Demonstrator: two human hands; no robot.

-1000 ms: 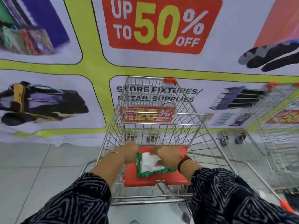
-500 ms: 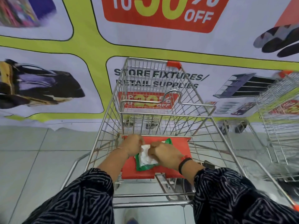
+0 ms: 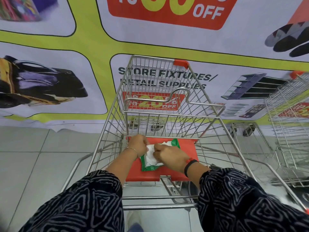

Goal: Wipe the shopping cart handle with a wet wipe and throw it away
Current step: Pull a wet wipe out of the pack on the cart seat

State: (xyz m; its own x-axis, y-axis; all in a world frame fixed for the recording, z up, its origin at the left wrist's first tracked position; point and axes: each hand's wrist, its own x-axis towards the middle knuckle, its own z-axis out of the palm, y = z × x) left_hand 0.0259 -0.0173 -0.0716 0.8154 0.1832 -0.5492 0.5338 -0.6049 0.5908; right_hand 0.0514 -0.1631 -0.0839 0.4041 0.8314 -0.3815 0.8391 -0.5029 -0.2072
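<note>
Centre frame, wet-wipe pack (image 3: 150, 165) lies on red cart seat flap (image 3: 187, 148) for support; left hand (image 3: 138, 145) pinches white wipe (image 3: 150, 153), right hand (image 3: 170, 155) clamped on pack, steadying pull.

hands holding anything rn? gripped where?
Both pinch a white wet wipe: left hand its left edge, right hand its right side, over the green pack.

A printed sale banner (image 3: 167, 17) covers the wall above a pale tiled floor (image 3: 33, 156). A second wire cart (image 3: 287, 124) stands at the right edge.
</note>
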